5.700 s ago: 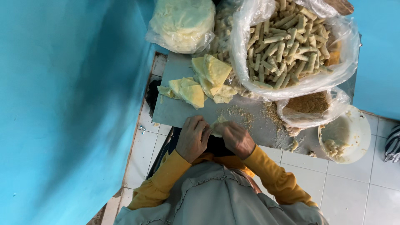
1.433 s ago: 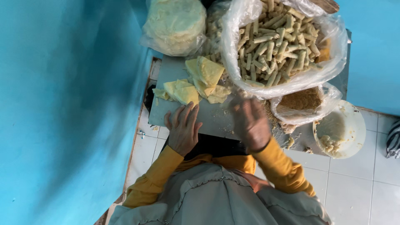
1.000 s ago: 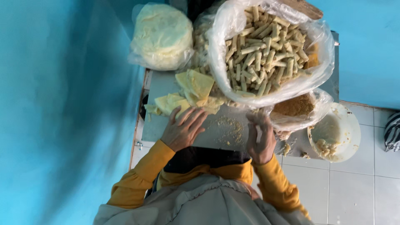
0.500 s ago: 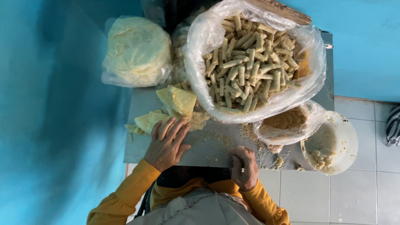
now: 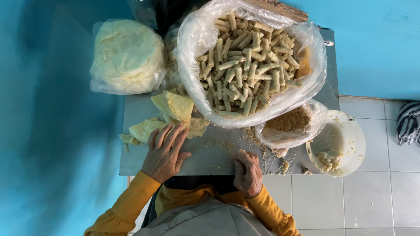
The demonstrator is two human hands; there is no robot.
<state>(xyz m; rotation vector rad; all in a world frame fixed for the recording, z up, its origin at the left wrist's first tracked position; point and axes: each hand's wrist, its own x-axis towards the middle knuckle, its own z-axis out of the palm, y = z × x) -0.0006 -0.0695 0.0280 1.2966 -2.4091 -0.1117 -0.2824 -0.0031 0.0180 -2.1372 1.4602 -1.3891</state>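
Note:
My left hand (image 5: pixel 165 153) lies flat on the grey metal table (image 5: pixel 210 155), fingers spread, its fingertips touching a pile of pale yellow wrapper sheets (image 5: pixel 173 114). My right hand (image 5: pixel 248 172) rests curled at the table's near edge beside scattered crumbs (image 5: pixel 249 137); whether it holds anything is hidden. Beyond both hands stands a large clear plastic bag of rolled pastry sticks (image 5: pixel 247 65). A smaller bag of brown crumb filling (image 5: pixel 288 121) sits to the right of my right hand.
A bagged stack of round wrappers (image 5: pixel 127 57) sits at the table's far left. A white bowl with paste (image 5: pixel 339 144) overhangs the right side above the tiled floor (image 5: pixel 372 196). Turquoise wall surrounds the table. A striped cloth (image 5: pixel 409 122) lies at far right.
The view tilted so the table sits lower and nearer. My right hand drew back from the middle of the table to its near edge; my left hand stayed by the wrappers.

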